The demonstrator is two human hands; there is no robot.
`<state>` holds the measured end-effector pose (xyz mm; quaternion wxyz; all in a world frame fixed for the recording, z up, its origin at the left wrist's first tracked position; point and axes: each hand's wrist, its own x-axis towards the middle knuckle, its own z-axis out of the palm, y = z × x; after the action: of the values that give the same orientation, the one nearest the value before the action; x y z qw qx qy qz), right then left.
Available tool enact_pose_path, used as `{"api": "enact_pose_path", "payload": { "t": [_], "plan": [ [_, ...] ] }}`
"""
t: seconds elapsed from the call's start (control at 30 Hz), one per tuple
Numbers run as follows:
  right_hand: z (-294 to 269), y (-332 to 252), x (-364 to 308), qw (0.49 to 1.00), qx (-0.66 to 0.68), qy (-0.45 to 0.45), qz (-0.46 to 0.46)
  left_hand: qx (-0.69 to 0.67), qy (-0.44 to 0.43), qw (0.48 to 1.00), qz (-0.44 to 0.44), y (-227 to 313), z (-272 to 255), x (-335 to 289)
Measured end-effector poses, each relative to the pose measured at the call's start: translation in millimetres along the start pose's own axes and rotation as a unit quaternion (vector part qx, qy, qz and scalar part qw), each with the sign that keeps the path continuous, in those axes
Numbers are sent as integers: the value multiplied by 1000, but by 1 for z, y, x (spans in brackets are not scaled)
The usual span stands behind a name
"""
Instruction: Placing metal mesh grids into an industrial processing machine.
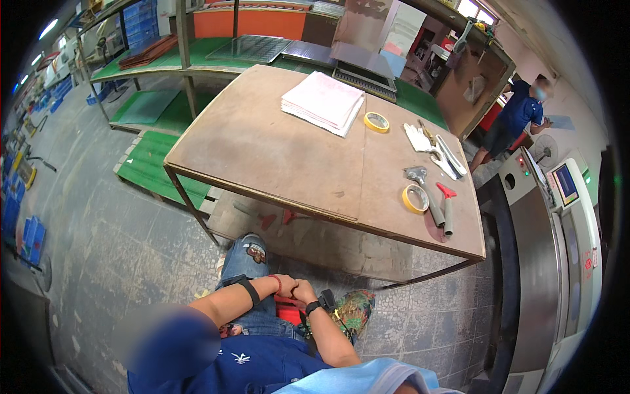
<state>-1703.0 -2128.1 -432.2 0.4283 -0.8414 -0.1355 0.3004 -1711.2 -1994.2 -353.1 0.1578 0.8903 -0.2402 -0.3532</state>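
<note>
My left hand (285,285), with a red bracelet at the wrist, rests over my lap against my right hand (304,291), which has a black band at its wrist. The fingers of both hands are curled in and pressed together; whether anything small lies between them is hidden. Beneath and beside the hands is something red (289,311), partly covered. Ahead of me stands a brown-topped table (262,151), untouched by either hand. On it lie a stack of pale sheets (323,102), a yellow tape roll (377,122) and a second tape roll (415,198).
White gloves (420,139) and red-and-grey handled tools (447,207) lie on the table's right side. A machine with a screen (566,184) stands at the right. Green-topped shelves (157,62) run behind the table. Another person (522,108) stands at the far right holding a flat sheet.
</note>
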Motion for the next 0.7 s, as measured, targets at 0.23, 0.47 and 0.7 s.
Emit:
{"api": "enact_pose_path", "payload": {
  "t": [0.23,0.47,0.7],
  "plan": [
    [-2,-7,1,996,-58,38,-47,-6,6,999,-31,2,-5,-2],
    [-1,-5,4,994,-76,38,-61,-12,-2,999,-37,1,-8,-5],
    [1,-8,4,997,-57,33,-36,-10,7,999,-45,-2,-3,-3]
  ]
}}
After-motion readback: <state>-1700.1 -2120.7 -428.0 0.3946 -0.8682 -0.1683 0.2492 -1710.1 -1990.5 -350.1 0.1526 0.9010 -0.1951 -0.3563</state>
